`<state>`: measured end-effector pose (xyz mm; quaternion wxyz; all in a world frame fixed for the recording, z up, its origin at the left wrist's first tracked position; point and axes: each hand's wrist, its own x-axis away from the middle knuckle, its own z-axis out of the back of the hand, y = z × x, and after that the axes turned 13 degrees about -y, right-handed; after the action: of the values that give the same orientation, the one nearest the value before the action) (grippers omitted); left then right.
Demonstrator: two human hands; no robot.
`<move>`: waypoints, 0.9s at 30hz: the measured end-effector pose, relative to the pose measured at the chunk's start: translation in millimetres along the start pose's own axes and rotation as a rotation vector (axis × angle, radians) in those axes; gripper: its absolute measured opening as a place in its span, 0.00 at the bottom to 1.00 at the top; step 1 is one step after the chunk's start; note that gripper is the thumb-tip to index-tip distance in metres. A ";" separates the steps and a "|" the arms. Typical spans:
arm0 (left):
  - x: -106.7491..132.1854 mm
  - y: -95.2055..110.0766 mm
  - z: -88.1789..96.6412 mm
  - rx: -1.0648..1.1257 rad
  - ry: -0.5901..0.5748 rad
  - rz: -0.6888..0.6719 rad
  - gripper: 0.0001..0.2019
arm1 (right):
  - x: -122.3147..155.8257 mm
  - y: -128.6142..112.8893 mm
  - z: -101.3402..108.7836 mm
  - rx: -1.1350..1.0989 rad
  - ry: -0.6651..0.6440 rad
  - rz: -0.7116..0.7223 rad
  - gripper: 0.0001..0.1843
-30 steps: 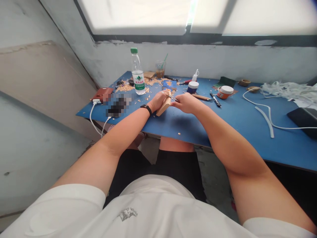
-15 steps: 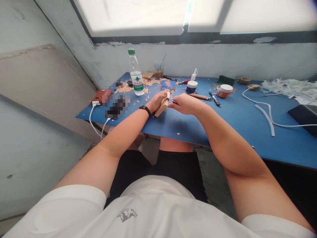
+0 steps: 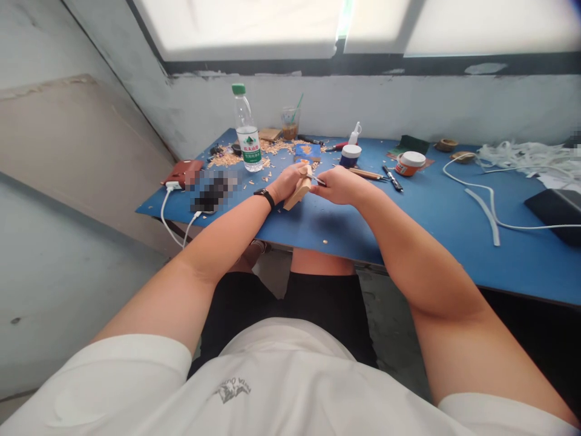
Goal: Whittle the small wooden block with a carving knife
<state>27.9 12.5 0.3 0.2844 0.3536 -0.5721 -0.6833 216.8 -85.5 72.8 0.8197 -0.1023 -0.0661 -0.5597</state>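
My left hand is closed round a pale wooden block, held tilted over the blue table. A black watch sits on that wrist. My right hand is closed on a thin carving tool whose metal tip touches the upper end of the block. Both forearms reach forward from my lap.
A water bottle, wood shavings, a plastic cup, a blue-lidded jar, an orange jar, spare tools, white cables, a red case and a black object lie on the table.
Both hands stay on the block and tool with only tiny shifts; the camera view has tilted slightly.
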 end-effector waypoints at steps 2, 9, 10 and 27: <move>0.3 -0.3 0.7 0.010 -0.006 0.001 0.21 | -0.8 -0.5 0.4 -0.007 0.004 -0.005 0.27; 2.7 -2.8 8.9 -0.098 0.043 -0.041 0.25 | -9.8 4.7 -2.2 -0.087 0.026 -0.079 0.31; 2.4 -3.9 9.6 -0.075 0.048 -0.033 0.25 | -9.6 4.6 -2.0 -0.097 0.024 -0.076 0.31; 11.0 6.9 6.2 0.031 -0.122 -0.039 0.09 | -3.7 -0.4 -3.2 -0.087 0.065 0.118 0.22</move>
<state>16.2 6.1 5.9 0.2302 0.3269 -0.5919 -0.6998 215.1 -83.1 68.9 0.8477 -0.1232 -0.0088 -0.5159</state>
